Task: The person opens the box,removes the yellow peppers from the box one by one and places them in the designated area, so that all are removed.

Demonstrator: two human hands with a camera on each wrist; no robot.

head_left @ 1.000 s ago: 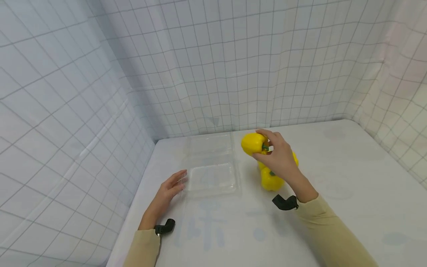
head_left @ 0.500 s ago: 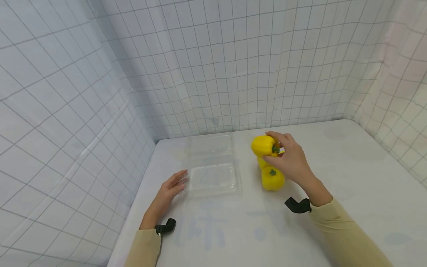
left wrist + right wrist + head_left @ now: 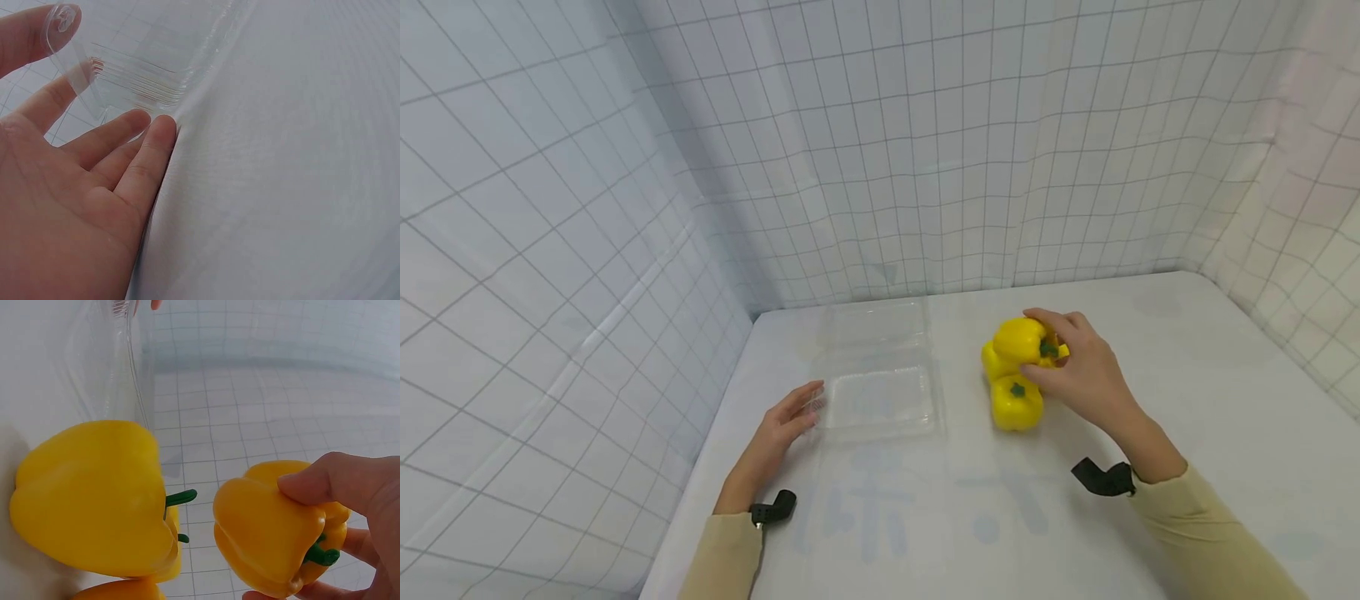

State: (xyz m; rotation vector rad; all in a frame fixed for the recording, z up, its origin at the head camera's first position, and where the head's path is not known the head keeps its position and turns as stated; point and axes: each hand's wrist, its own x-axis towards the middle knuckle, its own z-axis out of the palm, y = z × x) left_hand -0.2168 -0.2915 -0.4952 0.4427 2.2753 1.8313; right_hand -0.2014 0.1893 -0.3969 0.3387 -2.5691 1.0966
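My right hand [image 3: 1086,375] holds a yellow bell pepper [image 3: 1018,340], its green stem toward the palm. In the right wrist view the thumb lies across the side of that held pepper [image 3: 269,519], with fingers beneath. Just below and left of it in the head view stand more yellow bell peppers [image 3: 1017,404], close together on the table. My left hand [image 3: 781,429] rests at the left side of a clear plastic clamshell box [image 3: 880,433]. In the left wrist view its fairly straight fingers [image 3: 140,156] touch the ridged wall of the box [image 3: 137,81].
The box's lid [image 3: 874,325] lies folded back toward the rear. White cloth [image 3: 1187,400] covers the table, and grid-patterned curtains [image 3: 962,150] hang around the left, back and right sides. Small dark wrist cameras [image 3: 1105,477] sit at both cuffs.
My right hand has carried the held bell pepper to the right and slightly down, nearer the standing peppers. The left hand has stayed at the box.
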